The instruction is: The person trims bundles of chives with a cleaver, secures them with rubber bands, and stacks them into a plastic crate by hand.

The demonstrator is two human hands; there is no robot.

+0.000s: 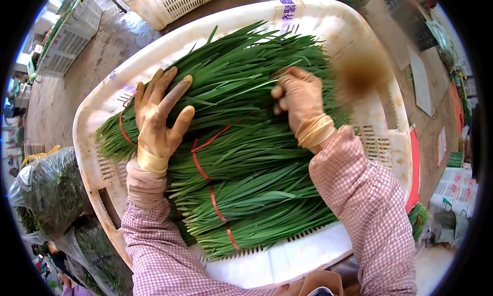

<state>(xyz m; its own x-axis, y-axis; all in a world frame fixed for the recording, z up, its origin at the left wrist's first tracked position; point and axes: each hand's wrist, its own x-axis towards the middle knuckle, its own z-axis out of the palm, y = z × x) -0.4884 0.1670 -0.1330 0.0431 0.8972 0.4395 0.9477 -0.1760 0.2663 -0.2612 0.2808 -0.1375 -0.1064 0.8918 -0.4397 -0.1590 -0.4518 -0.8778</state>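
Observation:
Bundles of long green leaves [267, 193] lie side by side in a large white plastic basket [308, 257]. Red ties [200, 165] wrap round several of them. My left hand [160, 111], in a thin glove, rests on the top bundle at the left with its fingers spread, beside a red tie [123, 129]. My right hand [300, 96], also gloved, is at the right part of the same bundle. Its fingers are curled together, with a bit of red at the fingertips; what they pinch is too small to make out for certain.
White crates [164, 6] stand beyond the basket, another [72, 34] at the upper left. Plastic bags of greens [49, 188] lie at the left. A dark crate [411, 18] is at the upper right, and a white box [454, 188] at the right. A brown blur hides the basket's right part.

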